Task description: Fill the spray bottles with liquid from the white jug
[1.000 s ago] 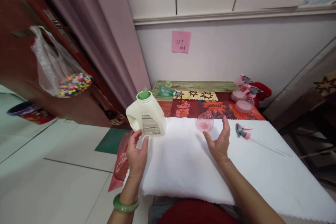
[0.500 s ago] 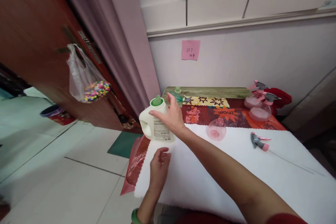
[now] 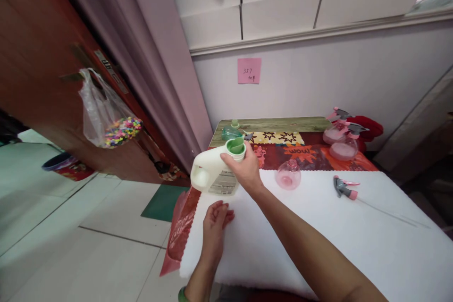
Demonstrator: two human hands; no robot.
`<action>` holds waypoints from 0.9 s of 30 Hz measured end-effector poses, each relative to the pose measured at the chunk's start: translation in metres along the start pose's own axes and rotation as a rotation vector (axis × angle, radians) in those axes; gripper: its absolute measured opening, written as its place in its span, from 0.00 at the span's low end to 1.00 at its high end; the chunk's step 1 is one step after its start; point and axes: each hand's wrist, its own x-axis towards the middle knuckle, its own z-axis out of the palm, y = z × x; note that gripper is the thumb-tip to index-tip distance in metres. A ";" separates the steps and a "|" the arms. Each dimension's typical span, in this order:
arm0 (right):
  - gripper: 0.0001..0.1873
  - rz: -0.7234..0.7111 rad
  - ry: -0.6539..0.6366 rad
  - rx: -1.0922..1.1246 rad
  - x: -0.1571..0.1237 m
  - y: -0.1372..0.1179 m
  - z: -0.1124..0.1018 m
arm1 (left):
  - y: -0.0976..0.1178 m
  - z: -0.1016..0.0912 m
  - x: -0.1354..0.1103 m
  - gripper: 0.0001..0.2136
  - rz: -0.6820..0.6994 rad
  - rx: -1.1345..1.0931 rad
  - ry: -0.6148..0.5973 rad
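Observation:
A white jug (image 3: pixel 212 170) with a green pouring spout (image 3: pixel 235 146) leans to the right above the near left corner of the white cloth. Around its neck, my right hand (image 3: pixel 246 170) is closed, thumb in front. My left hand (image 3: pixel 215 222), its fingers loosely curled and apart, hovers just below the jug and holds nothing that I can see. To the right, a pink clear bottle (image 3: pixel 288 177) without its top stands on the cloth. Farther right lies a grey and pink spray head (image 3: pixel 345 188) with a long thin tube.
Two pink spray bottles (image 3: pixel 343 146) stand at the back right beside a red object (image 3: pixel 368 130). A green spray bottle (image 3: pixel 230 133) lies behind the jug. White cloth (image 3: pixel 283 240) covers the table. On the door handle hangs a plastic bag (image 3: pixel 97 108) of colourful pieces.
My right hand has closed around the jug's neck and tipped the jug to the right. My left hand has turned slightly beneath it. The camera view has shifted a little.

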 end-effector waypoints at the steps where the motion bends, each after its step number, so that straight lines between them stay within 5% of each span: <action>1: 0.26 -0.010 0.009 0.041 -0.003 0.004 -0.009 | -0.001 0.001 0.003 0.21 0.001 -0.048 0.027; 10: 0.30 0.034 0.168 0.326 -0.022 0.056 -0.063 | 0.002 0.014 0.040 0.17 -0.039 -0.339 0.114; 17: 0.32 0.077 0.012 0.479 -0.024 0.077 -0.080 | 0.004 0.029 0.060 0.24 -0.133 -0.462 0.103; 23: 0.30 0.174 -0.206 0.508 -0.021 0.091 -0.089 | -0.003 0.046 0.056 0.15 -0.029 -0.474 0.120; 27: 0.30 0.220 -0.213 0.573 -0.014 0.093 -0.092 | -0.008 0.053 0.053 0.13 0.006 -0.469 0.138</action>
